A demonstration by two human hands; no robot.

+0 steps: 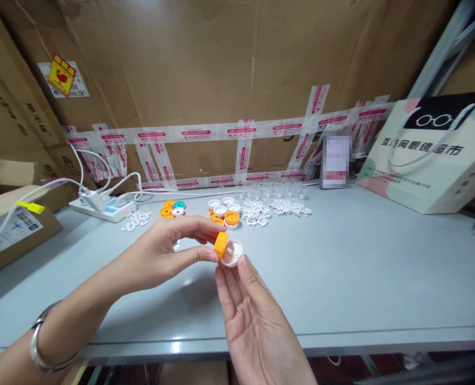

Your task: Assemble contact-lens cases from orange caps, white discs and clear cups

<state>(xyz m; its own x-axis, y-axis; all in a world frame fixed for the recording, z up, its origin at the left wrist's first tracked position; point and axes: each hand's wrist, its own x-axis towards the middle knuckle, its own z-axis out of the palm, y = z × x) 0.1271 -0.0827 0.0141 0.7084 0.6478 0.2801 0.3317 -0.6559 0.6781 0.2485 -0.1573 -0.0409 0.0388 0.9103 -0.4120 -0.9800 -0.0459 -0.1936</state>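
Orange cap [220, 245] in left fingers [199, 255] | white cap [233, 254] in right fingers [226, 294]

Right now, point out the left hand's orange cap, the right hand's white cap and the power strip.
Orange cap [220, 244]: head view, outer side.
White cap [233, 253]: head view, inner face.
Power strip [109, 210]: head view, top face.

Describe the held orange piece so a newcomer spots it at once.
Find the grey table before the big cardboard. Over it, the left hand pinches the orange piece beside the white round piece in the right hand. Unlike the other orange pieces grouped farther back, it alone is held.
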